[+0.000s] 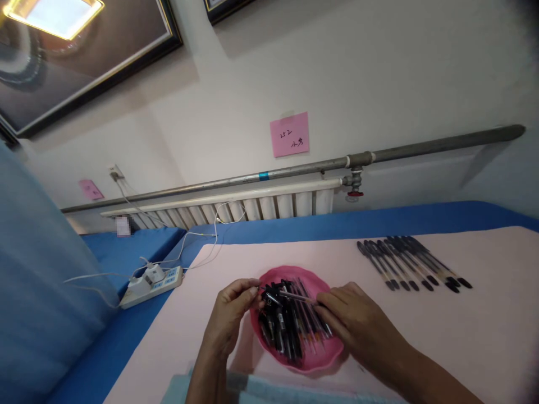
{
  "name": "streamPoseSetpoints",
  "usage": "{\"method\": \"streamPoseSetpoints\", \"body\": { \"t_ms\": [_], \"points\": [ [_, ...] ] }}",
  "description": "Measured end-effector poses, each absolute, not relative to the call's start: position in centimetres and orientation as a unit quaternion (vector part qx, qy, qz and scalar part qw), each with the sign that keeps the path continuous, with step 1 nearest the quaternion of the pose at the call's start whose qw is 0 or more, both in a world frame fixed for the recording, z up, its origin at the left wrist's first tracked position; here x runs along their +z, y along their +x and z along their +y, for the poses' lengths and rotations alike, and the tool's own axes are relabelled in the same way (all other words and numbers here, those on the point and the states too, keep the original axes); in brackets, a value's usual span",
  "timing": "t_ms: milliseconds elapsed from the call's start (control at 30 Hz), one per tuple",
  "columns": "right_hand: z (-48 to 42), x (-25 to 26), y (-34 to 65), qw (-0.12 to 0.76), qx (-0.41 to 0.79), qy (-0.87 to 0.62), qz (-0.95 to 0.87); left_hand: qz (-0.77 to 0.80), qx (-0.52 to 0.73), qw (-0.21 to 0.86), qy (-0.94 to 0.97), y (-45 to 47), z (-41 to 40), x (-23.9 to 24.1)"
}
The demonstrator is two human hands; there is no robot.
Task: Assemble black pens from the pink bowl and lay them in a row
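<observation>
A pink dish (324, 359) sits on the pale pink table cover, filled with several black pen caps and clear refills. My left hand (231, 317) hovers over the dish's left rim, its fingers pinched on the tip end of a thin pen refill (290, 295). My right hand (357, 322) lies over the dish's right side, fingers curled on the other end of the same refill. Further right, a row of several assembled black pens (410, 262) lies side by side on the cover.
A white power strip (154, 285) with plugged cables rests on the blue surface at left. Behind the table run a white radiator (252, 207) and a grey pipe (421, 147). A pink note (289, 133) is stuck on the wall. Blue fabric fills the left edge.
</observation>
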State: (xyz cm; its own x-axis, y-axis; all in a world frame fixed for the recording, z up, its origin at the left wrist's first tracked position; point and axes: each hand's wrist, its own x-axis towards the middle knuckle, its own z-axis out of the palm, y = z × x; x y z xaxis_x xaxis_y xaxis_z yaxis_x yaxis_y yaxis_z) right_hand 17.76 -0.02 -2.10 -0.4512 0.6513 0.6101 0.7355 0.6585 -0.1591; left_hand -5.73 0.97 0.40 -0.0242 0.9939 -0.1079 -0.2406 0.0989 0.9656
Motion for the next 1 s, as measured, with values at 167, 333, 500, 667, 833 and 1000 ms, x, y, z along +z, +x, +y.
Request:
{"method": "streamPoseSetpoints", "body": {
  "t_ms": [167, 333, 500, 667, 833, 1000],
  "points": [
    [-0.2, -1.9, 17.7, 0.321, -0.078, -0.396, -0.857, 0.471, 0.517, 0.587, 0.407, -5.7, 0.9, 0.3],
    [-0.7, -1.6, 16.9, 0.318, -0.09, -0.376, -0.866, 0.463, 0.567, 0.588, 0.344, -5.6, 1.2, 0.0],
    [-1.3, -2.0, 15.9, 0.354, -0.053, -0.363, -0.861, 0.446, 0.596, 0.606, 0.278, -5.6, 1.4, 0.0],
    [-1.9, -2.7, 15.4, 0.344, 0.097, -0.408, -0.84, 0.422, 0.602, 0.623, 0.268, -5.4, 1.3, 0.4],
    [-2.0, -2.6, 15.3, 0.326, 0.242, -0.457, -0.791, 0.418, 0.614, 0.614, 0.267, -5.2, 1.3, 0.6],
    [-2.1, -1.9, 14.9, 0.316, 0.315, -0.482, -0.754, 0.434, 0.635, 0.569, 0.291, -5.1, 1.4, 0.4]
  ]
}}
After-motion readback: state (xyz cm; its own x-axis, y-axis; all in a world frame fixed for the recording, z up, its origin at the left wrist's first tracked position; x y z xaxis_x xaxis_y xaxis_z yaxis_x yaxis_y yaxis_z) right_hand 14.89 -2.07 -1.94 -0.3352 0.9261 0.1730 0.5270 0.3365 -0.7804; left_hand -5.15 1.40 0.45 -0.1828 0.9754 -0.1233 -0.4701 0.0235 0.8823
